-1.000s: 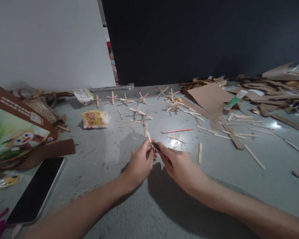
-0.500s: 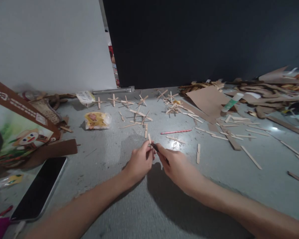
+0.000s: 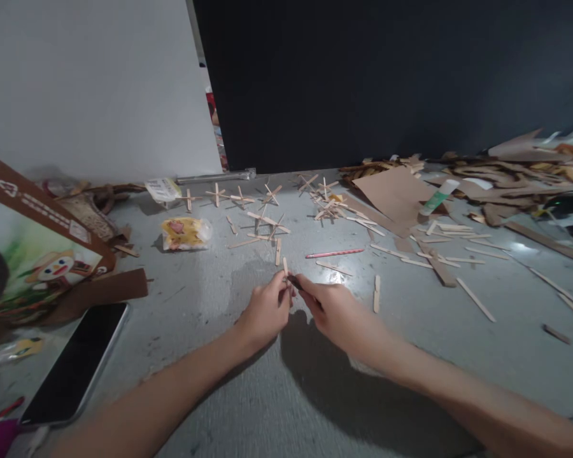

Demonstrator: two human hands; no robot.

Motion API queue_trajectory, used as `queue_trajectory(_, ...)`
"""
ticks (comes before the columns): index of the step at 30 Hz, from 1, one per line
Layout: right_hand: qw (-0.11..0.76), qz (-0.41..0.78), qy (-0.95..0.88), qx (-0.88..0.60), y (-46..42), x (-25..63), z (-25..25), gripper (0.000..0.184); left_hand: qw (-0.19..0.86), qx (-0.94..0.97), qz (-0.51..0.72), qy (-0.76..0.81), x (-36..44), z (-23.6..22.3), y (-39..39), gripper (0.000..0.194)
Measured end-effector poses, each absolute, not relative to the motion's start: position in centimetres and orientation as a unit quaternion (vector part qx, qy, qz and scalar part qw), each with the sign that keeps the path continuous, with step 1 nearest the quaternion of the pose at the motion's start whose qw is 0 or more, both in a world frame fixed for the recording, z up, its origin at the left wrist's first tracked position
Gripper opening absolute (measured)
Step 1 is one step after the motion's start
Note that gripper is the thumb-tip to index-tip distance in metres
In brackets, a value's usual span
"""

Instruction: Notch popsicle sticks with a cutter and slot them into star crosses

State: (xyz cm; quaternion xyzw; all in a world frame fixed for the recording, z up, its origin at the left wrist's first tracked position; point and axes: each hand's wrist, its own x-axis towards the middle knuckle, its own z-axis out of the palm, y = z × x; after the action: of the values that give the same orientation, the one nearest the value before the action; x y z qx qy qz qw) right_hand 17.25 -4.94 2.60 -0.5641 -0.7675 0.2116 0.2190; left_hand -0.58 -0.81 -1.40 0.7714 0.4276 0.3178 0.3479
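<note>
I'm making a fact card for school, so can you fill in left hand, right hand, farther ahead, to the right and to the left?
Left hand: pinching a wooden craft stick
Right hand: gripping a small dark tool, kind unclear
Farther ahead: crossed craft sticks, red pencil
To the right: loose craft sticks, white-and-green glue stick
To the left: smartphone with dark screen, snowman-printed packaging

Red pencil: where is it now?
In the head view, the red pencil lies on the gray surface just right of center, beyond the right hand, with a wooden stick on its near side.
</note>
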Motion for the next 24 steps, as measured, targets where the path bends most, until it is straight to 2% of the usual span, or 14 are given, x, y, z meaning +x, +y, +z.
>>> queue_trajectory(7,0.284,0.299,-0.741,-0.529,-4.1,18.6,3.7,0.031,0.364,0.738,0.381,0.423,-0.4,-1.4,-0.5,0.029)
queue_trajectory(15,0.344,0.569,-0.541,-0.515,-4.9,17.2,2.8,0.048,0.338,0.712,0.387,0.479,-0.4,-1.0,-0.6,0.035)
queue_trajectory(18,0.361,0.599,-0.502,-0.509,-4.8,17.3,3.3,0.051,0.323,0.717,0.392,0.477,-0.4,-1.0,-0.5,0.034)
queue_trajectory(24,0.343,0.641,-0.447,-0.521,-4.3,18.0,4.2,0.048,0.306,0.733,0.395,0.461,-0.6,-1.1,-0.1,0.032)
